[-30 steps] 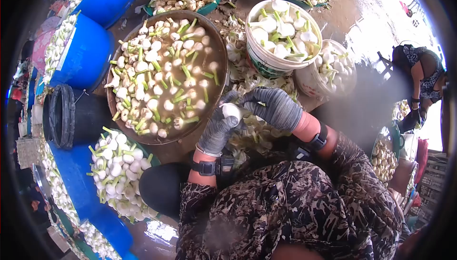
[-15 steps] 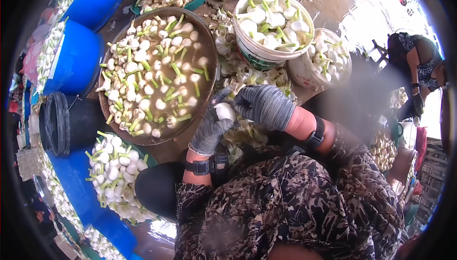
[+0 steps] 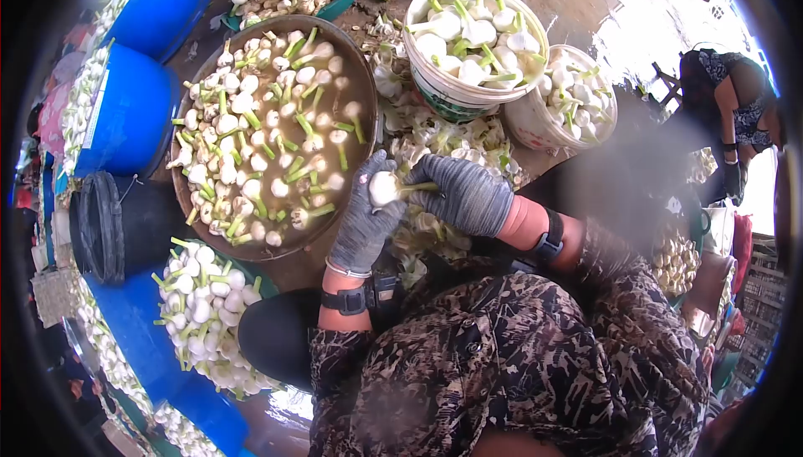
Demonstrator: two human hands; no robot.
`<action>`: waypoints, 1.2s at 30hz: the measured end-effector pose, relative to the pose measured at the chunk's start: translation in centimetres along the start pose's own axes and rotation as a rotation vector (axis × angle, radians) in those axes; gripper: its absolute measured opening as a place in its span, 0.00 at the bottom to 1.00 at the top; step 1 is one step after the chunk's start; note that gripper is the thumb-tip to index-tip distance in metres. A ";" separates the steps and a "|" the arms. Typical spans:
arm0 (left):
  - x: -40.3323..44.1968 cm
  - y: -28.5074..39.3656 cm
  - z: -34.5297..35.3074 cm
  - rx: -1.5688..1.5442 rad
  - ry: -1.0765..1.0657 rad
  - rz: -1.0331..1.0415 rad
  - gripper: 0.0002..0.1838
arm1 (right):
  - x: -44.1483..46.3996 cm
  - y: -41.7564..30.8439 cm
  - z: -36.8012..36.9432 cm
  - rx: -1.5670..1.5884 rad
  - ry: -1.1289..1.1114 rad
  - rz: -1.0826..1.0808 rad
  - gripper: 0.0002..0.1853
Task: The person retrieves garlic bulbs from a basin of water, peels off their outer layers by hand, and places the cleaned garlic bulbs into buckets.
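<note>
A white garlic bulb point(image 3: 385, 189) with a short green stem is between my two hands. My left hand point(image 3: 365, 221), in a grey glove, is closed around the bulb. The fingers of my right hand point(image 3: 468, 194), also gloved in grey, are pinched on the bulb's stem, which points to the right. Below and between the hands lies a heap of pale peeled skins point(image 3: 427, 239). Beyond my left hand stands a wide round basin point(image 3: 369, 81) of murky water with many stemmed bulbs floating in it.
A white bucket point(image 3: 447, 97) full of cleaned bulbs stands ahead, with a second full bucket point(image 3: 529, 122) beside it. Blue tubs point(image 3: 134, 114), a black bucket point(image 3: 138, 227) and a pile of white bulbs point(image 3: 205, 306) are at the left. Another person point(image 3: 732, 97) bends over at the right.
The bulb has turned in my hands, so its stem now shows toward my right hand. The view has shifted slightly, moving the basin and buckets left in the picture.
</note>
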State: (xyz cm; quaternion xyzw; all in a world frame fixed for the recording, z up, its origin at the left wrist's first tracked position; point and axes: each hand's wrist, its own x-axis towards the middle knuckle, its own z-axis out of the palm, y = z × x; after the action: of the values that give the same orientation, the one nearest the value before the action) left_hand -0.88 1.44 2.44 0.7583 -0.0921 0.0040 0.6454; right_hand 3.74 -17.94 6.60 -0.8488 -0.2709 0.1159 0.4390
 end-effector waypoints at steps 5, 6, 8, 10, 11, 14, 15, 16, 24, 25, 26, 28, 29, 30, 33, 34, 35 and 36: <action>-0.3 -1.3 1.3 0.154 0.036 -0.079 0.21 | 0.1 1.8 1.5 0.052 -0.023 0.134 0.10; -0.5 -1.3 1.3 0.026 0.062 -0.173 0.20 | 0.1 1.8 1.6 0.073 -0.060 0.155 0.10; -0.7 -1.9 1.0 -0.141 0.081 -0.298 0.25 | 0.3 1.9 1.5 0.095 -0.098 0.175 0.10; -0.5 -1.5 0.9 -0.090 0.071 -0.250 0.24 | 0.8 2.2 1.3 0.189 -0.112 0.249 0.11; -0.4 -1.3 0.9 -0.040 0.057 -0.201 0.23 | 1.0 2.4 1.1 0.236 -0.116 0.287 0.11; -0.3 -1.4 1.4 0.052 0.058 -0.119 0.23 | 1.3 2.6 0.2 0.238 -0.118 0.284 0.12; -0.3 -1.2 1.5 0.049 0.052 -0.117 0.23 | 1.4 2.3 -0.2 0.212 -0.144 0.284 0.12; -0.3 -0.9 1.5 0.024 0.029 -0.139 0.24 | 1.5 2.1 -0.4 0.166 -0.138 0.292 0.11; -0.4 -0.4 2.0 -0.416 -0.012 -0.341 0.28 | 1.5 2.8 -0.8 0.163 -0.080 0.232 0.08; -0.4 -0.3 2.1 -0.565 -0.012 -0.352 0.30 | 1.5 2.8 -0.9 0.166 -0.078 0.232 0.08; -0.4 -0.2 2.1 -0.563 -0.014 -0.353 0.30 | 1.5 2.9 -1.0 0.173 -0.071 0.216 0.08; 0.0 0.7 2.2 -0.304 -0.068 -0.256 0.32 | 1.5 3.0 -1.3 0.178 -0.062 0.198 0.08; 0.2 1.0 2.3 -0.219 -0.084 -0.222 0.33 | 1.5 3.0 -1.4 0.181 -0.043 0.197 0.08; 0.1 1.1 2.2 -0.216 -0.100 -0.246 0.34 | 1.5 3.1 -1.5 0.186 -0.025 0.196 0.09; 0.1 0.7 2.2 -0.252 -0.081 -0.287 0.35 | 1.6 3.9 -2.1 0.131 -0.035 0.116 0.07; 0.1 0.5 2.2 -0.289 -0.050 -0.306 0.34 | 1.5 3.8 -2.5 0.216 -0.017 0.196 0.07; -0.1 0.4 2.3 -0.287 -0.049 -0.304 0.34 | 1.5 3.7 -3.2 0.216 -0.017 0.193 0.07; -0.1 0.9 2.5 -0.741 -0.031 -0.308 0.34 | 1.5 3.7 -4.3 0.319 -0.007 0.339 0.09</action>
State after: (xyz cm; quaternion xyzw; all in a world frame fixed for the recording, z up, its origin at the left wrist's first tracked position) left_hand -1.39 -1.14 2.92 0.4790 0.0178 -0.1380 0.8667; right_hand 8.18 -21.73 6.22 -0.8016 -0.1041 0.2324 0.5409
